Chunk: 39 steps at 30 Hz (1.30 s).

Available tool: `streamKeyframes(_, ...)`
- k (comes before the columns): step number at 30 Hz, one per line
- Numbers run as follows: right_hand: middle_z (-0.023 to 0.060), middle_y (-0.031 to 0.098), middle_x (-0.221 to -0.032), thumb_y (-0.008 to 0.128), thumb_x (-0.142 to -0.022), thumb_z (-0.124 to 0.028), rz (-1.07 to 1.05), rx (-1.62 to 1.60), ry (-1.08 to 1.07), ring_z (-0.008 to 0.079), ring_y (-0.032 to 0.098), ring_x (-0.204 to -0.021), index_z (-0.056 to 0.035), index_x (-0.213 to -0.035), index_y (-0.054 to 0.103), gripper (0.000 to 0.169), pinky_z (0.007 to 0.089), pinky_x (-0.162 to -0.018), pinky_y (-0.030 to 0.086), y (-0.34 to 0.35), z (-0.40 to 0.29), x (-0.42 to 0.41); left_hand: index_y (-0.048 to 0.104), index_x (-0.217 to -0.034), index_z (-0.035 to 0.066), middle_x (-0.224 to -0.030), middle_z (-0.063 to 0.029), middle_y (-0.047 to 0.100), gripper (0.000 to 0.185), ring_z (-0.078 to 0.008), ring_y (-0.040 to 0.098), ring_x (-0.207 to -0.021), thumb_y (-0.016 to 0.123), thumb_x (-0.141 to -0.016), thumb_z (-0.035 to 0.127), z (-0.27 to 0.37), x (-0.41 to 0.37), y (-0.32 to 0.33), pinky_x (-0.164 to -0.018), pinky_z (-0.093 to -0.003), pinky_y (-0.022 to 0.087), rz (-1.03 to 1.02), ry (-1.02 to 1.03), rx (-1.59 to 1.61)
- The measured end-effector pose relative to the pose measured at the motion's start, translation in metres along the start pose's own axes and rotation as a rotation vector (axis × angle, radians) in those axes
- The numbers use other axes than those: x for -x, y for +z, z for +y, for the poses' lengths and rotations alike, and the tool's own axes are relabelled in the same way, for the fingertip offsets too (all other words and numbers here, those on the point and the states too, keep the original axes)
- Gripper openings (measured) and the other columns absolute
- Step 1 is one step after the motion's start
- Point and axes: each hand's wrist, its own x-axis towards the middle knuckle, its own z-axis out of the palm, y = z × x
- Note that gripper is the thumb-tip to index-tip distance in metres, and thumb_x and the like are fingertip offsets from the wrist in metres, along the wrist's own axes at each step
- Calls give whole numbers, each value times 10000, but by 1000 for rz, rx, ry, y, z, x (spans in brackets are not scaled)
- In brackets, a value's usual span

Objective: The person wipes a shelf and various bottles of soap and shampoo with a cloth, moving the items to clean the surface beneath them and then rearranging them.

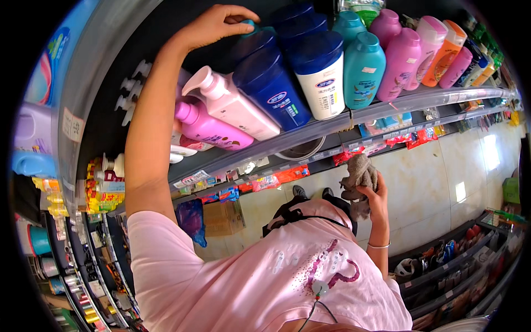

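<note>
My left hand (220, 24) reaches over the shelf to the back of a row of bottles. Its thumb and fingers are around the teal cap (249, 28) of a bottle whose body is hidden behind dark-blue shampoo bottles (271, 89). Under my left forearm stand a pink pump bottle (215, 130) and a pale pink pump bottle (244, 112). A white bottle with a blue cap (321, 91) and a teal bottle (365, 72) stand farther right. Low beside my body, my right hand (375, 197) holds a crumpled grey-brown cloth (360, 178).
The shelf's clear front rail (265, 145) runs below the bottles. More pink and orange bottles (444, 54) continue rightward. Lower shelves carry red packets (282, 176). A cardboard box (224, 218) and a dark blue plastic bag (191, 222) are near my feet. Another stocked rack (452, 265) stands behind me.
</note>
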Motion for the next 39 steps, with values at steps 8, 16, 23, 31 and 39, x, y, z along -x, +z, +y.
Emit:
streamKeyframes(8, 58, 640, -1106, 651, -753, 45, -84, 37, 3, 159, 608, -1010, -4, -1230, 556, 489, 287, -885, 482, 10, 2, -11, 581, -1271, 66, -1231, -73, 612, 457, -203, 574, -1140, 686, -875, 267, 42, 106, -39, -1024, -340, 418, -192, -215, -100)
streamKeyframes(16, 70, 635, -1109, 660, -740, 44, -203, 99, 7, 158, 607, -993, 6, -1265, 540, 540, 280, -864, 487, 35, -4, -34, 584, -1170, 6, -1027, -94, 649, 411, -175, 616, -950, 725, -822, 171, 55, 163, -7, -867, -321, 488, -208, -382, 26)
streamKeyframes(23, 70, 628, -1136, 665, -730, 31, -228, 61, -1, 168, 598, -1027, 2, -1279, 534, 565, 301, -899, 480, 37, 1, -35, 629, -1088, -18, -966, -127, 661, 347, -177, 639, -892, 723, -781, 115, 44, 155, 3, -808, -310, 493, -209, -397, -148)
streamKeyframes(31, 72, 631, -1118, 662, -716, 32, -115, 37, 13, 172, 594, -1029, -3, -1253, 546, 550, 301, -912, 469, 11, 13, -25, 662, -1051, -11, -880, -75, 680, 293, -115, 604, -806, 741, -790, 98, 16, 103, -32, -734, -278, 494, -255, -401, -251)
streamKeyframes(39, 71, 634, -1094, 669, -725, 26, 56, 35, -33, 165, 603, -992, -8, -1243, 547, 534, 292, -881, 482, -13, 15, -19, 683, -1025, 18, -808, -44, 640, 282, -118, 567, -757, 740, -826, 211, -15, 23, -53, -680, -288, 467, -95, -203, -385)
